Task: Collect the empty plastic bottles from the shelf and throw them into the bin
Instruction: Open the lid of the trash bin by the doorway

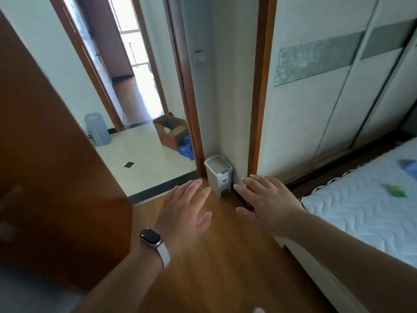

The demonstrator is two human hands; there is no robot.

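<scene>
A small white pedal bin [218,175] with a grey lid stands shut on the wooden floor, against the wall beside the doorway. My left hand [184,210] is stretched out in front of me, palm down, fingers straight, holding nothing; a watch sits on that wrist. My right hand [268,201] is held out the same way, flat and empty, just right of the bin. Both hands hover short of the bin, one on each side. No bottle and no shelf are in view.
An open brown door [52,168] fills the left. The doorway leads to a tiled hall with a cardboard box [170,132], blue bags [186,146] and a grey laundry basket [97,129]. A mattress [365,199] lies at right, in front of a sliding wardrobe [327,91].
</scene>
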